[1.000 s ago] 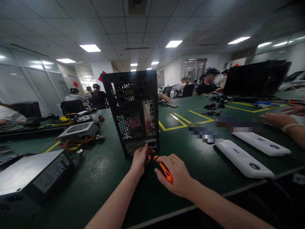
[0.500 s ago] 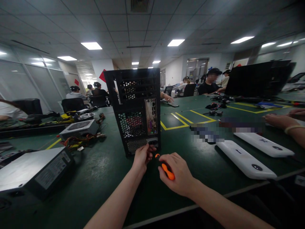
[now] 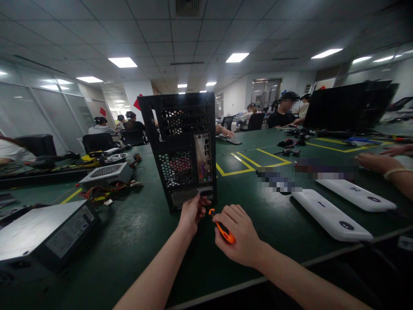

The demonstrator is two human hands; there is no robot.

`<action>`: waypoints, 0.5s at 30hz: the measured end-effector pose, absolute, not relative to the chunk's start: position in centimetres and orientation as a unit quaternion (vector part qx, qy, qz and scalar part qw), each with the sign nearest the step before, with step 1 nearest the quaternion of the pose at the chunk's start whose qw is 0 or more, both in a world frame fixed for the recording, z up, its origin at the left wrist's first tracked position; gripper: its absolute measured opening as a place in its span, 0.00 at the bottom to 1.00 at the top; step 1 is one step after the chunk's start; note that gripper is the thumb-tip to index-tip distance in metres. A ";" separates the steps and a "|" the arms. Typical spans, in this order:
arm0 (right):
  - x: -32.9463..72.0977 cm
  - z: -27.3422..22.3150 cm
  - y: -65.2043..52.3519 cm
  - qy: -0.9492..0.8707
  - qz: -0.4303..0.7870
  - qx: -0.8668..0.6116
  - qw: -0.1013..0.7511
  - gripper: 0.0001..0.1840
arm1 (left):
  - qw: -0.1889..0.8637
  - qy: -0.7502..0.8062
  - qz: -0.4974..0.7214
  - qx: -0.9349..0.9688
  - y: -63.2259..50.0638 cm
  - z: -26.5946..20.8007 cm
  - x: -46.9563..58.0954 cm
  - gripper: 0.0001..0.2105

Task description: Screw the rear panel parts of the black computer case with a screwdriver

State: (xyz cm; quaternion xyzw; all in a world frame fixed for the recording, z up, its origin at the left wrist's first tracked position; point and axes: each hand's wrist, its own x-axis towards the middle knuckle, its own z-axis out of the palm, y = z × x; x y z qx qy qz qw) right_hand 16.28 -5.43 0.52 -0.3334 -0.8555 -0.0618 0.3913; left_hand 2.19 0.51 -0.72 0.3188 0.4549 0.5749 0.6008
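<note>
A black computer case [image 3: 156,146] stands upright on the green table, its back panel with vents and ports facing me. My right hand [image 3: 237,234] is wrapped round the orange and black handle of a screwdriver [image 3: 227,234], whose front end points at the lower right of the panel. The screwdriver's tip is too dark to make out. At that lower corner, by the power supply's grille [image 3: 183,198], my left hand [image 3: 192,211] has its fingers pinched together. Whatever they pinch, if anything, is too small to tell.
On the left lie a loose power supply [image 3: 35,232] and another power supply [image 3: 105,174] with cables. White power banks [image 3: 332,217] lie to the right, near another person's hands [image 3: 376,163]. A monitor [image 3: 342,107] stands behind them. Another hand [image 3: 226,131] shows past the case.
My right hand has turned a little around the screwdriver handle, so its fingers now cover more of it. My left hand stays at the case's lower corner.
</note>
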 end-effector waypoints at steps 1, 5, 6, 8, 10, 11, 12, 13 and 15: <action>16.3 0.5 -5.4 -0.859 -0.064 -0.331 0.385 0.08 | 0.599 0.457 0.575 0.318 0.5 -0.6 2.2 0.10; 16.2 0.5 -5.5 -0.865 -0.068 -0.326 0.375 0.08 | 0.590 0.464 0.578 0.321 0.3 -0.5 2.3 0.09; 16.3 0.6 -5.5 -0.865 -0.060 -0.327 0.375 0.09 | 0.589 0.463 0.578 0.323 0.3 -0.5 2.3 0.09; 16.3 0.7 -5.6 -0.868 -0.044 -0.325 0.372 0.10 | 0.591 0.457 0.579 0.326 0.3 -0.6 2.2 0.09; 16.2 0.7 -5.5 -0.871 -0.041 -0.323 0.368 0.09 | 0.593 0.453 0.580 0.325 0.3 -0.7 2.2 0.09; 16.2 0.7 -5.5 -0.870 -0.046 -0.323 0.369 0.09 | 0.596 0.452 0.580 0.323 0.4 -0.7 2.2 0.09; 16.2 0.6 -5.5 -0.868 -0.053 -0.325 0.371 0.08 | 0.597 0.452 0.580 0.322 0.4 -0.7 2.2 0.09; 16.2 0.5 -5.4 -0.866 -0.059 -0.326 0.373 0.08 | 0.598 0.453 0.579 0.320 0.4 -0.7 2.2 0.09; 16.2 0.4 -5.4 -0.866 -0.068 -0.325 0.375 0.08 | 0.599 0.456 0.577 0.318 0.4 -0.6 2.2 0.10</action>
